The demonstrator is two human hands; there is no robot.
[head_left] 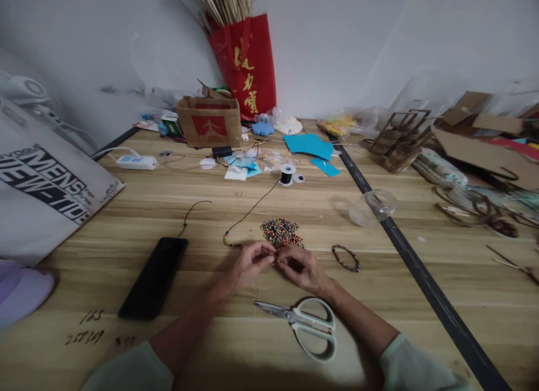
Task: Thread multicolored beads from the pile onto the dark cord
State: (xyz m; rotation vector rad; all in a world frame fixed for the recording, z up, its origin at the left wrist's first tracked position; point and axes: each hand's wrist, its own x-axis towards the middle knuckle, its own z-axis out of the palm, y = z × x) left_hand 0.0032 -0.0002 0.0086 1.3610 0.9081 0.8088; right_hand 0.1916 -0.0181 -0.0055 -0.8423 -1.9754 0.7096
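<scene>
My left hand (254,260) and my right hand (302,267) meet fingertip to fingertip just in front of a pile of small multicoloured beads (280,233). The left fingers pinch a dark cord (256,204), which carries a short row of beads and runs back to a black spool (287,175). Between the right thumb and forefinger is something tiny, perhaps a bead, too small to make out. A finished-looking beaded bracelet (346,258) lies right of the right hand. Scissors (301,319) with pale handles rest below both hands.
A black phone (153,279) lies at left, with a short black cord beyond it. Clear plastic containers (374,206) stand at right. At the back are blue sheets (309,146), a cardboard box (209,122) and a red bag (248,65). A dark strip crosses the table at right.
</scene>
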